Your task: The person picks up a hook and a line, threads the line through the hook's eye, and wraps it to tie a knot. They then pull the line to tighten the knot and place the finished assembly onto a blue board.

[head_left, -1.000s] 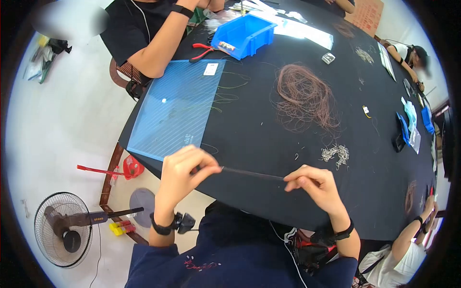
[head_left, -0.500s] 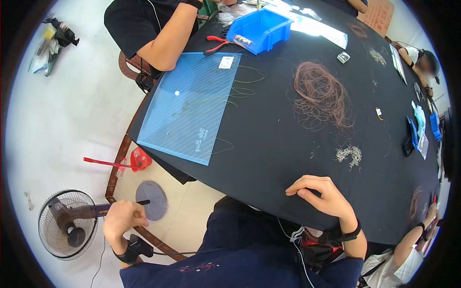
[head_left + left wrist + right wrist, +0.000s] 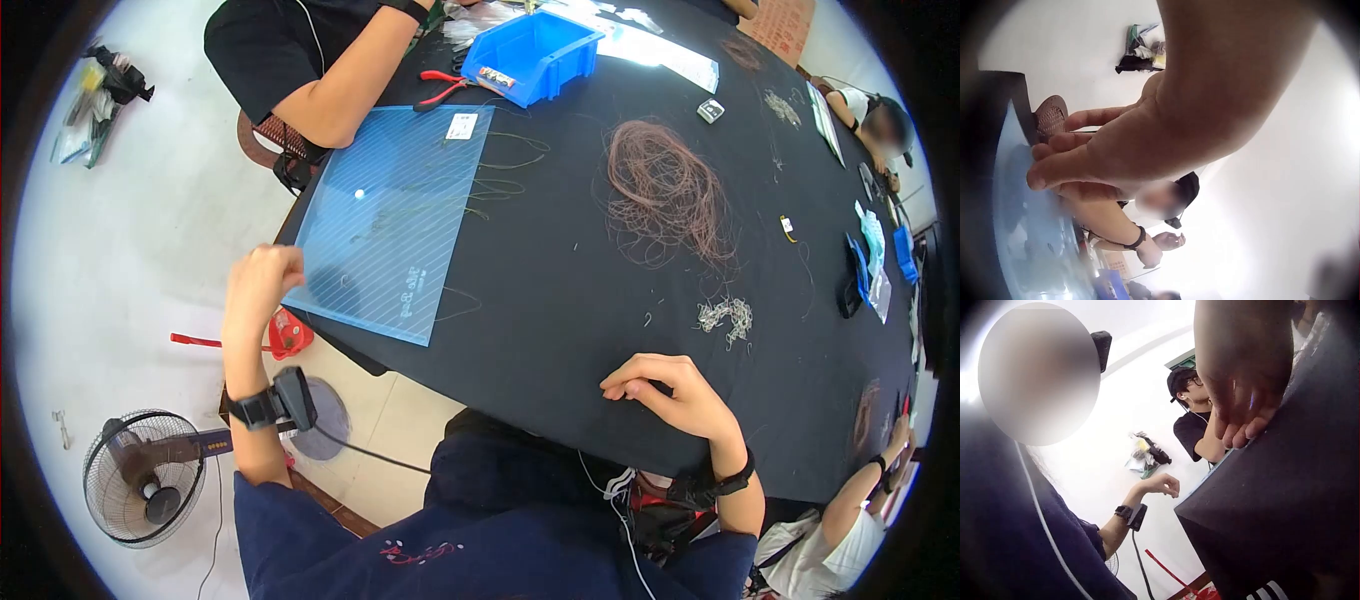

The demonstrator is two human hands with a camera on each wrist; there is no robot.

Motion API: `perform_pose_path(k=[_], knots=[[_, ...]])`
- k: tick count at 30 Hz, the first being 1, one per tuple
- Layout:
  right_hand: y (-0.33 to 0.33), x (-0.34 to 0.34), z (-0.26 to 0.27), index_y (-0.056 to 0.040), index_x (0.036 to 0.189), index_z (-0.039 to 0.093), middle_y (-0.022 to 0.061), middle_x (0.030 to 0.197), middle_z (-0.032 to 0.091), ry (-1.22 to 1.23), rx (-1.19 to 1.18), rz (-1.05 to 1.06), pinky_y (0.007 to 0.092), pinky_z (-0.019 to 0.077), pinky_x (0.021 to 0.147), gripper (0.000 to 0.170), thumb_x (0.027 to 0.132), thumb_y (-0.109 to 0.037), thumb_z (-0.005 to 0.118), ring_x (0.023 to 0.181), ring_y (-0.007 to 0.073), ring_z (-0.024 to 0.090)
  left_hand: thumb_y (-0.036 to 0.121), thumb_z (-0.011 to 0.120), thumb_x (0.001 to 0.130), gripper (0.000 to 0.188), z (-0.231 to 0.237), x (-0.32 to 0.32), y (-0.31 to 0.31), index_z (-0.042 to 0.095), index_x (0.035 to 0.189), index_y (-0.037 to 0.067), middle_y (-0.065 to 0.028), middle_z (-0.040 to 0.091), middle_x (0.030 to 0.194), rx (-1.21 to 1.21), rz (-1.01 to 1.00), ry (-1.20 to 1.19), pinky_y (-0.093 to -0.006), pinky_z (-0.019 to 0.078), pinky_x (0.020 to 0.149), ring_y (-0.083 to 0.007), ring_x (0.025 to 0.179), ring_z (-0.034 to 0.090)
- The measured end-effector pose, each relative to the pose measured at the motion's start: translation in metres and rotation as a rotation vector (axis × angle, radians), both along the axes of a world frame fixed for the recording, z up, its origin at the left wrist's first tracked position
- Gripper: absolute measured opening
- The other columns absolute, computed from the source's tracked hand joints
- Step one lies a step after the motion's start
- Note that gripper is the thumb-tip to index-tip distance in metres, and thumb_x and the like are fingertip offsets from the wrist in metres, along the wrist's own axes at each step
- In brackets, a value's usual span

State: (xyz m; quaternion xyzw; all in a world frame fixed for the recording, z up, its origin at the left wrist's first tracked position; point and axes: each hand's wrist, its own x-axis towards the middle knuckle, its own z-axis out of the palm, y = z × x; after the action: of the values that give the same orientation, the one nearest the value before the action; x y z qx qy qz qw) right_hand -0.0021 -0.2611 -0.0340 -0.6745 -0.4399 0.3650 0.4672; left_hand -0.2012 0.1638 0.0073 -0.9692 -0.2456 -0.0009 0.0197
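My left hand (image 3: 262,285) is raised beside the left edge of a blue clear folder (image 3: 340,255), its thumb and fingertips close together. In the left wrist view, the fingers (image 3: 1054,172) of this hand overlap the blue folder. Low over the table's near edge is my right hand (image 3: 675,395), thumb near its bent index finger. In the right wrist view its fingertips (image 3: 1241,434) point down. I cannot tell whether a fine thread is still between the fingertips of either hand. Green thread loops (image 3: 500,187) stick out of the folder's right side.
A tangled brown thread bundle (image 3: 665,190) lies mid-table, with a pile of small metal hooks (image 3: 725,318) nearer me. Red-handled pliers (image 3: 440,90) lie beside a blue bin (image 3: 530,60). Another person's arm (image 3: 345,85) rests at the far left. A fan (image 3: 150,480) stands on the floor.
A fine thread was stretched between both hands a second ago. My left hand swung away left and down, then rose beside the folder. My right hand stayed nearly in place.
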Motion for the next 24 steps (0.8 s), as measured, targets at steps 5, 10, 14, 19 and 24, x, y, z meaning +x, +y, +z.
perform_pose_path(k=[5, 10, 14, 19, 24], knots=[[-0.001, 0.003, 0.0, -0.0005, 0.099, 0.067, 0.0094, 0.087, 0.067, 0.05, -0.036, -0.007, 0.0284, 0.0534, 0.068, 0.016, 0.089, -0.002, 0.055, 0.082, 0.0178, 0.066, 0.012, 0.073, 0.067, 0.014, -0.009, 0.032, 0.012, 0.062, 0.073, 0.006, -0.0101, 0.066, 0.071, 0.022, 0.025, 0.038, -0.0386, 0.047, 0.06, -0.0271, 0.071, 0.064], [-0.002, 0.005, -0.003, -0.0004, 0.101, 0.066, 0.0093, 0.089, 0.067, 0.065, -0.025, -0.005, 0.0284, 0.054, 0.068, 0.017, 0.089, -0.001, 0.054, 0.083, 0.0176, 0.066, 0.013, 0.073, 0.068, 0.012, -0.009, 0.049, 0.015, 0.067, 0.076, 0.007, -0.0094, 0.068, 0.073, -0.089, 0.034, -0.05, -0.0383, 0.0486, 0.062, -0.0276, 0.071, 0.065], [-0.003, 0.006, -0.003, 0.0, 0.101, 0.066, 0.0095, 0.09, 0.067, 0.077, -0.024, -0.004, 0.0285, 0.0543, 0.069, 0.017, 0.089, -0.001, 0.054, 0.083, 0.0177, 0.066, 0.016, 0.072, 0.069, 0.014, -0.022, 0.051, 0.033, 0.072, 0.082, 0.01, -0.011, 0.068, 0.076, 0.02, -0.036, -0.14, -0.0392, 0.0491, 0.063, -0.0296, 0.072, 0.065], [-0.003, 0.006, -0.001, 0.0003, 0.102, 0.066, 0.0102, 0.09, 0.067, 0.094, -0.009, 0.009, 0.0284, 0.0542, 0.072, 0.017, 0.09, -0.002, 0.053, 0.083, 0.018, 0.067, 0.019, 0.06, 0.084, 0.02, -0.003, 0.051, 0.009, 0.072, 0.089, 0.004, -0.0148, 0.068, 0.079, 0.138, -0.019, -0.151, -0.0376, 0.0491, 0.067, -0.0325, 0.073, 0.063], [-0.006, 0.007, 0.0, -0.0001, 0.103, 0.064, 0.0104, 0.091, 0.068, 0.104, 0.033, 0.019, 0.0302, 0.0536, 0.075, 0.018, 0.092, -0.007, 0.052, 0.084, 0.0186, 0.067, 0.019, 0.045, 0.094, 0.03, 0.04, 0.074, -0.079, 0.069, 0.089, 0.001, -0.0127, 0.068, 0.079, -0.292, -0.229, -0.289, -0.0378, 0.0493, 0.067, -0.0283, 0.074, 0.065]])
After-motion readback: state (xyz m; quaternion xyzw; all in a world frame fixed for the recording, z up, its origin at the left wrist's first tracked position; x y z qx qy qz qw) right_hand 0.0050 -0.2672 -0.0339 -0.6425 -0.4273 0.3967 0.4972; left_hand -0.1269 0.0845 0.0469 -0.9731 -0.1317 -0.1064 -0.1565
